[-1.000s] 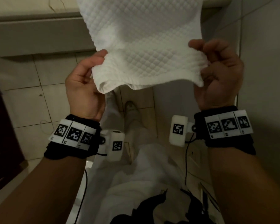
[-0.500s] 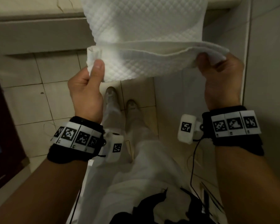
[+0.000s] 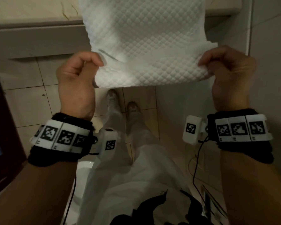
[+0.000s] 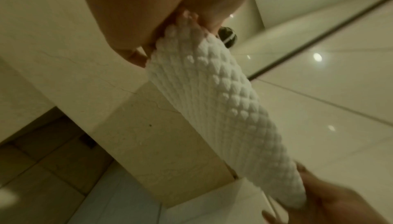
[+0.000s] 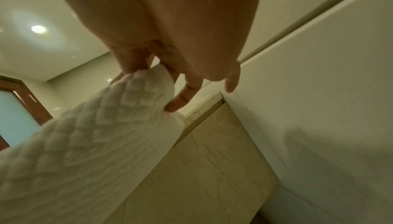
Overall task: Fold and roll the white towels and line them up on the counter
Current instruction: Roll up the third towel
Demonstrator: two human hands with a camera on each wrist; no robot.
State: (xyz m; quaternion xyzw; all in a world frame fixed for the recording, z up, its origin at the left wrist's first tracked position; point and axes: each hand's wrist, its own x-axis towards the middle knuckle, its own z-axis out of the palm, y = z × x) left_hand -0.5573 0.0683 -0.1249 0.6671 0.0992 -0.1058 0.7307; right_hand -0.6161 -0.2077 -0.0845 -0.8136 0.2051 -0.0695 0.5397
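Note:
A white quilted towel (image 3: 144, 39) hangs down from the beige stone counter (image 3: 31, 12) over its front edge. Its lower end is rolled into a thick tube held in the air. My left hand (image 3: 81, 70) pinches the left end of that roll, thumb and curled fingers round the cloth. My right hand (image 3: 224, 67) pinches the right end the same way. In the left wrist view the towel roll (image 4: 223, 110) runs from my left fingers (image 4: 132, 54) toward the right hand (image 4: 331, 200). In the right wrist view my fingers (image 5: 187, 91) curl round the towel's end (image 5: 132, 103).
The counter's front face (image 3: 36, 39) drops to a tiled floor (image 3: 26, 98) where my shoes (image 3: 112, 96) stand. A pale wall (image 3: 269, 46) closes in on the right. A dark wooden door (image 3: 0, 127) stands at the left, and cables hang from the wrist cameras.
The lower edge, held open and spread half a second ago, is now turned over into a thicker roll. Both hands have rotated, knuckles up, and grip its ends.

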